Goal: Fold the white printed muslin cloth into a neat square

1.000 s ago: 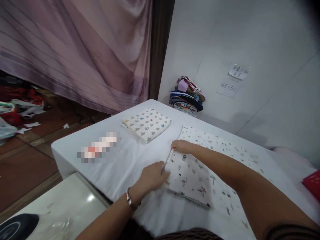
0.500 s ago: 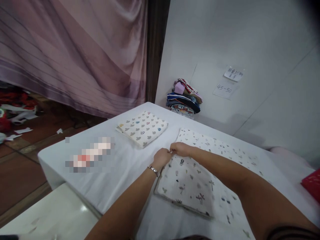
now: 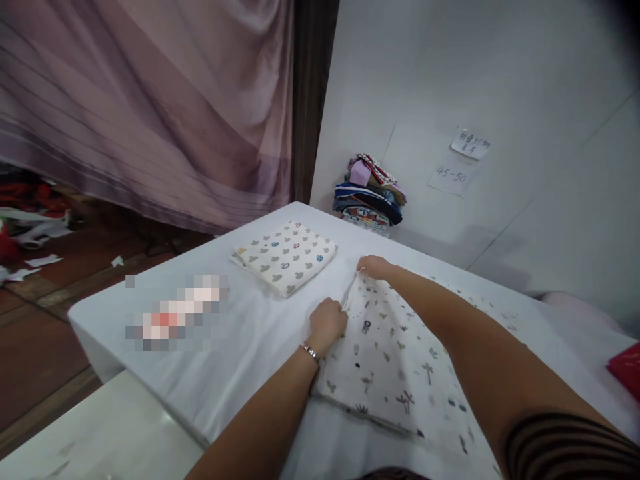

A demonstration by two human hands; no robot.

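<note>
A white cloth (image 3: 385, 360) with small plant and animal prints lies partly folded on the white-covered table (image 3: 240, 347). My left hand (image 3: 327, 323), with a bracelet at the wrist, is closed on the cloth's left edge. Farther up, my right hand (image 3: 374, 268) pinches the cloth's far left corner and holds it slightly raised, with the edge stretched between both hands. The right forearm hides part of the cloth. To the left of the hands sits a folded cream cloth (image 3: 287, 259) with grey, blue and red mushroom-like prints.
A pixelated item (image 3: 180, 310) lies on the table's left part. Stacked folded fabrics (image 3: 369, 193) stand beyond the far edge by the wall. A pink curtain (image 3: 200, 113) hangs at the back left. A red object (image 3: 626, 368) is at the right edge.
My right hand has moved up and away from the left hand, drawing the cloth's corner toward the far side. My left hand has stayed near its place at the edge.
</note>
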